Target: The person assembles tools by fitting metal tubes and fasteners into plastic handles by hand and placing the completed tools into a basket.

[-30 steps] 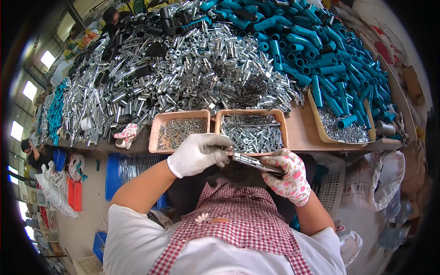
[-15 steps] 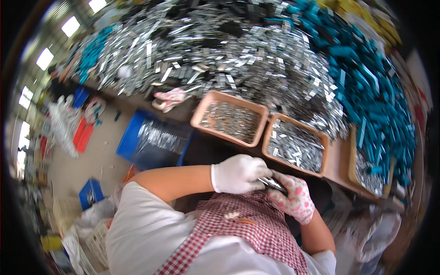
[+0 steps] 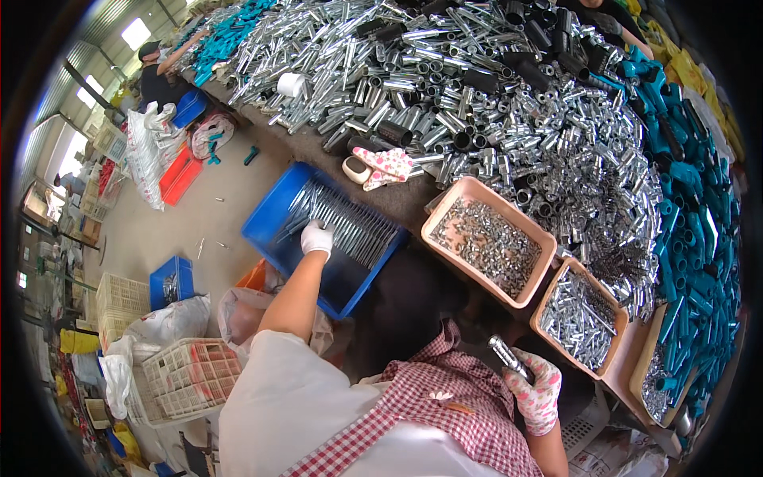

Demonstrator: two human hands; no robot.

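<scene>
My left hand [image 3: 316, 238], in a white glove, reaches into a blue bin [image 3: 274, 195] and touches the thin metal rods [image 3: 354, 226] lying there in a row. Its fingertips are hidden among the rods, so their grip does not show. Close to my checked apron, my right hand [image 3: 536, 393] wears a white glove with pink spots. It is closed round a shiny ribbed metal tube [image 3: 509, 356], whose end sticks out toward the upper left.
A pink tray of small metal parts [image 3: 532, 288] and a tray of short pins [image 3: 620, 316] line the bench edge. Behind them rises a heap of chrome tubes [image 3: 342, 75], with teal parts [image 3: 691, 238] at right. A spotted glove [image 3: 389, 165] lies nearby. Another person [image 3: 163, 79] works far left.
My hands were together at the apron round a dark shiny piece. The left has moved away into the blue bin; the right has lowered, keeping the metal tube. The view has turned left.
</scene>
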